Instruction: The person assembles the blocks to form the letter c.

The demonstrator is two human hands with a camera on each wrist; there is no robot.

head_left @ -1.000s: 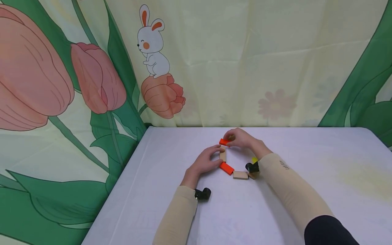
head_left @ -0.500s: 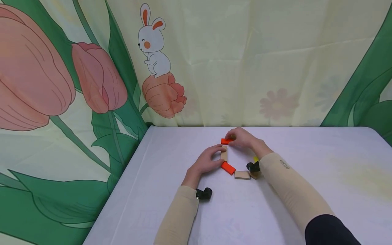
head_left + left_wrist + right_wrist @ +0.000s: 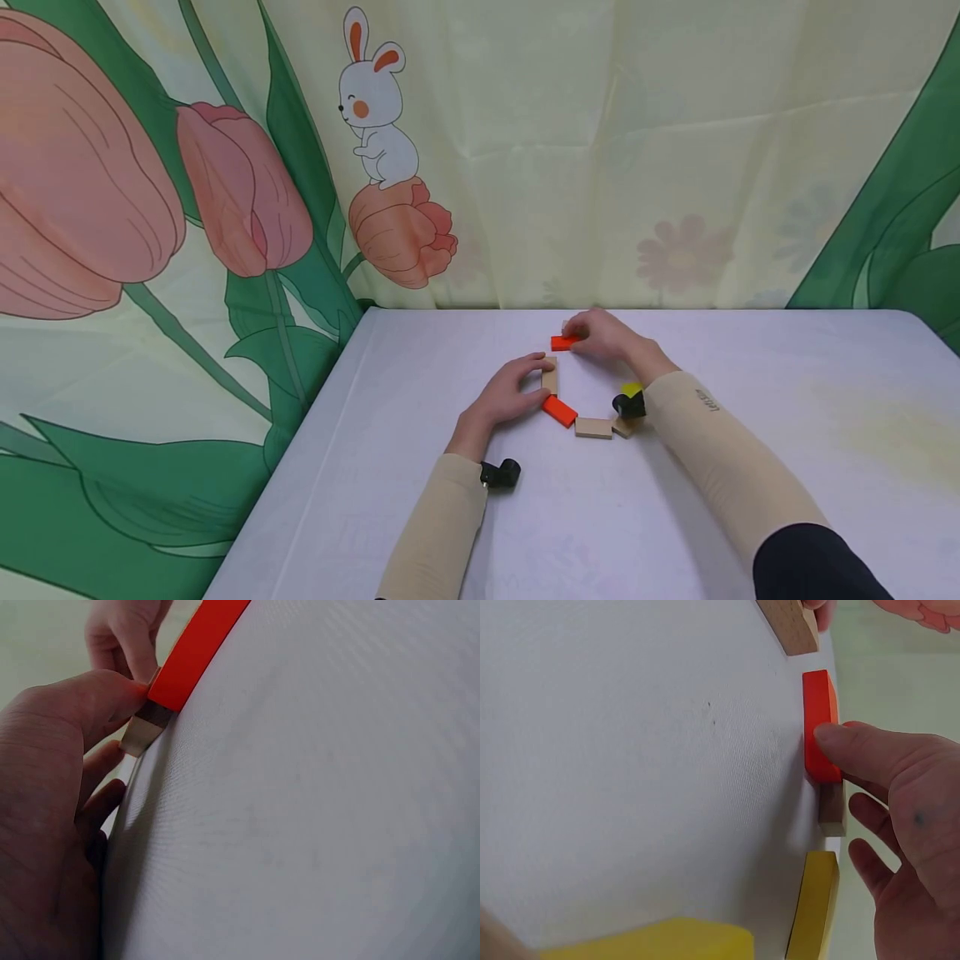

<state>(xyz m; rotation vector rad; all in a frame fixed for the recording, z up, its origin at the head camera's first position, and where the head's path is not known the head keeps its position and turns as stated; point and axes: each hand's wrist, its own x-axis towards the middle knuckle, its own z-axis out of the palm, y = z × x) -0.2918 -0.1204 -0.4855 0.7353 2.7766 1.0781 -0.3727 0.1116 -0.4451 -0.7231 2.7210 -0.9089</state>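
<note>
In the head view, my left hand (image 3: pixel 510 390) holds a plain wooden block (image 3: pixel 550 377) on the left of a curved row of blocks. A finger lies at its far end, and the thumb touches the corner of a red block (image 3: pixel 199 656) in the left wrist view. Farther back, my right hand (image 3: pixel 606 337) pinches another red block (image 3: pixel 821 701), its thumb on the near face. Behind that red block a second wooden block (image 3: pixel 832 811) shows in part. A gap separates the pinched red block from the wooden block by my left hand.
More blocks continue the curve: a wooden one (image 3: pixel 593 428) at the front, another wooden one (image 3: pixel 623 427) beside it, and a yellow one (image 3: pixel 632 389) partly behind the right wrist camera. The right wrist view shows two yellow blocks, one upright (image 3: pixel 814 904). A patterned curtain (image 3: pixel 540 167) hangs behind the white table (image 3: pixel 375 400).
My right hand has shifted right and slightly back with the red block, widening the gap to the left wooden block. More of the yellow block shows. The left hand stays in place.
</note>
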